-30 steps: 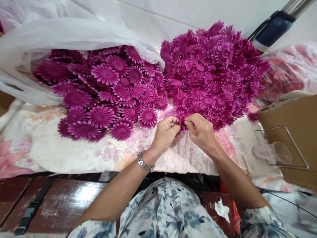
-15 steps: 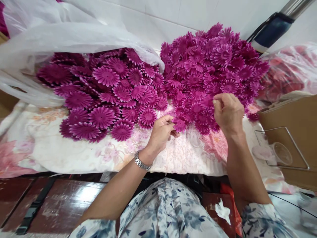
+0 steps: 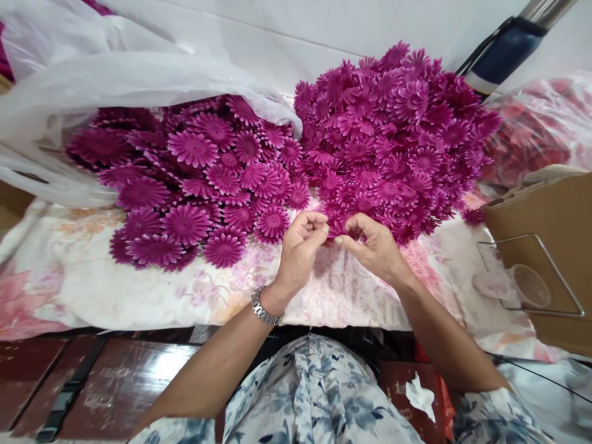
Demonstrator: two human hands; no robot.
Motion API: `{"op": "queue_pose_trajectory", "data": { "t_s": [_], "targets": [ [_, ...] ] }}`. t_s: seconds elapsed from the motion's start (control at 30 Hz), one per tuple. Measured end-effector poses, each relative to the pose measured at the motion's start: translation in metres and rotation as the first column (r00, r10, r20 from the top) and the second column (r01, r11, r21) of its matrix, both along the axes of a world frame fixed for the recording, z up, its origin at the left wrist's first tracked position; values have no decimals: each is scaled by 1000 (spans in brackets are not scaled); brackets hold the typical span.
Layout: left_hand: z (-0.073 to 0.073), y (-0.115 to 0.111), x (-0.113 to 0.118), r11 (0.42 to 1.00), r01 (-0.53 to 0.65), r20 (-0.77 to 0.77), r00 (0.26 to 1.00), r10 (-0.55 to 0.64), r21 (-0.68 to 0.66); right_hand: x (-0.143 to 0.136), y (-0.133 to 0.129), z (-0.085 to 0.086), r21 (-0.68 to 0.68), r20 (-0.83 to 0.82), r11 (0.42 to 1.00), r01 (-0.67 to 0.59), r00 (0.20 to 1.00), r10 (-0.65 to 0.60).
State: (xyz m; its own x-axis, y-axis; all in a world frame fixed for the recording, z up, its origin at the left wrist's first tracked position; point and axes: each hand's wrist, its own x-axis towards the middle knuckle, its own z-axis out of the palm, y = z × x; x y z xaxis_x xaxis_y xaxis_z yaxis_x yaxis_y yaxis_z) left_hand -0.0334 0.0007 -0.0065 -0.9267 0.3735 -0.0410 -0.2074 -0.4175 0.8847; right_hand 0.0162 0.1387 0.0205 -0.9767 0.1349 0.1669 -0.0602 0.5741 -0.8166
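Pinching together over the flowered cloth [image 3: 152, 296], the left hand [image 3: 298, 250] and right hand [image 3: 374, 246] meet fingertip to fingertip on what looks like a small magenta fabric daisy [image 3: 337, 228], though fingers mostly hide it. It sits between both hands, equally near each, with no long axis. Just beyond the right hand rises the heaped pile of small magenta daisies [image 3: 393, 129]; beyond the left, larger flat purple daisies [image 3: 194, 179] spill from a clear plastic bag [image 3: 115, 74]. No writing is readable.

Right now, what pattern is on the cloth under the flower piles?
The cloth is whitish with a faded pink and orange floral print, clearest in the head view.
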Motion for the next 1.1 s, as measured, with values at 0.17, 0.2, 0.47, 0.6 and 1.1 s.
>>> {"op": "queue_pose_trajectory", "data": {
  "t_s": [0.17,0.2,0.47,0.6,1.1],
  "targets": [
    [3,-2,3,972,234,96,968,-230,-31,3,2,2,120,-61,993,4,998,3],
    [3,-2,3,969,243,115,965,-237,-42,3,2,2,149,-72,989,-10,997,21],
    [5,1,0,998,67,133,989,-65,-9,1,8,-5,-80,-69,993,-90,994,84],
    [6,1,2,981,184,190,963,-191,54,2,7,-9,-230,-77,971,-69,996,53],
    [2,4,3,998,-9,117,993,16,-59,6,1,-15,16,-372,990,140,920,-124]
  ]
}}
